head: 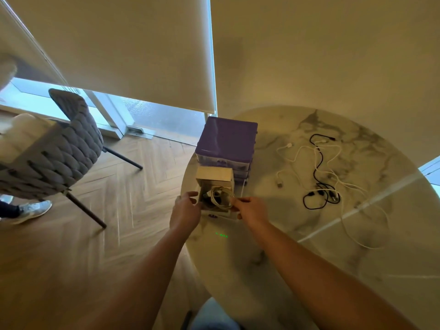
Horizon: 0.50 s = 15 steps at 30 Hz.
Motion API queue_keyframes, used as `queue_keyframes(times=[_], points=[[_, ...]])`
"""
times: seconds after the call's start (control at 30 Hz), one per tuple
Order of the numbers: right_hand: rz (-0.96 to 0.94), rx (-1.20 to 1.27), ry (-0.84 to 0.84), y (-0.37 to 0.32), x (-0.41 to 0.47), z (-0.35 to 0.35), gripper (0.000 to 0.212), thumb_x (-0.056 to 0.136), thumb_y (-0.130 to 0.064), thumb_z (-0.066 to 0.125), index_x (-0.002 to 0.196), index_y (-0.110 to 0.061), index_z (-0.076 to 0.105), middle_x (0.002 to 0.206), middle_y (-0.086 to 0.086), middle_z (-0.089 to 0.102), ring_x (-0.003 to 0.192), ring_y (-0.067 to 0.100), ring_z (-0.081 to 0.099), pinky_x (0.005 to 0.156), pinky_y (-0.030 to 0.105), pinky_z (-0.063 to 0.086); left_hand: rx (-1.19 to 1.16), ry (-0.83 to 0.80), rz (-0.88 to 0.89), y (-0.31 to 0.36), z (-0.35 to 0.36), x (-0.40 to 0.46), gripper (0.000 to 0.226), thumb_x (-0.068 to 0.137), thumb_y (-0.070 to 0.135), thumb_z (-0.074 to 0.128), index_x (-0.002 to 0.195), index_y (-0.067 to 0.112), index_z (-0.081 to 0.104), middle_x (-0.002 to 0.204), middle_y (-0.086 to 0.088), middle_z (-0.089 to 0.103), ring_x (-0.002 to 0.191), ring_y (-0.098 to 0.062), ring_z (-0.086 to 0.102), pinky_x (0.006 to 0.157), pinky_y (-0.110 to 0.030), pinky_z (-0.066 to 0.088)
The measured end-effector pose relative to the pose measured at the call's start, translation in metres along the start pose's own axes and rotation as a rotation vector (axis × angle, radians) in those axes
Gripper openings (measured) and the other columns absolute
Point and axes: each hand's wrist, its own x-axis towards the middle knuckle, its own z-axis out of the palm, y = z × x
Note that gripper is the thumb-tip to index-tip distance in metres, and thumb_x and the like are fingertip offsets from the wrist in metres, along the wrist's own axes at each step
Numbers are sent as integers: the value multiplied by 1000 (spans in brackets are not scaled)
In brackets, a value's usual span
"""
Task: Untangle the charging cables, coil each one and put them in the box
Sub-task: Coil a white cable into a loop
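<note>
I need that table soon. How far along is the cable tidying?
Partly done. One coiled white cable already lies in the small box beside the purple drawer unit. The left hand and right hand are at the box's sides, settling it. Left: the tangle of black and white cables on the marble table, not yet separated or coiled.

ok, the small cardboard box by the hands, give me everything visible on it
The cardboard box is small, tan, open on top, its flap tipped up at the far side against the purple drawer unit. It sits near the left edge of the marble table. Inside lies a coiled white cable with something dark under it. The left hand touches its left side; the right hand holds the right rim by the coil.
</note>
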Motion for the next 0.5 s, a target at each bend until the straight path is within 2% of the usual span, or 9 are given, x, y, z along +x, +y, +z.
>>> queue_keyframes(times=[0.07, 0.17, 0.27, 0.4, 0.5], points=[[-4, 0, 15, -3, 3, 5, 16, 84, -34, 72, 84, -18, 69, 87, 3, 73, 70, 13, 64, 66, 26, 52, 80, 0, 17, -3, 0, 1, 40, 91, 27, 62, 129, 20, 52, 119, -3, 53, 100, -16, 55, 79, -30, 48], [-8, -19, 35, -7, 7, 11, 14, 86, -29, 70, 75, -21, 65, 85, 6, 72, 57, 9, 56, 54, 21, 44, 157, -2, 76, -7, 5, 2, 40, 92, 32, 61, 129, 23, 53, 118, 0, 55, 97, -14, 56, 74, -28, 47], [-10, -54, 51, -12, 8, 18, 16, 87, -30, 68, 88, -14, 72, 83, 6, 71, 57, 8, 55, 50, 21, 39, 188, 29, 128, -10, 8, 3, 39, 92, 30, 61, 129, 23, 53, 118, 0, 56, 97, -15, 58, 76, -30, 51], [-20, -87, 71, -14, 9, 25, 23, 88, -34, 66, 98, -14, 71, 73, -5, 62, 60, 3, 52, 58, 25, 41, 157, 40, 139, -12, 9, 5, 39, 92, 23, 61, 130, 21, 53, 120, -2, 56, 100, -15, 58, 81, -29, 51], [-53, -211, 94, -14, 6, 30, 27, 88, -42, 63, 102, -19, 70, 91, -2, 70, 76, 13, 62, 69, 29, 48, 152, 40, 138, -15, 10, 6, 39, 92, 24, 61, 130, 22, 52, 121, -1, 56, 101, -14, 58, 82, -30, 52]])
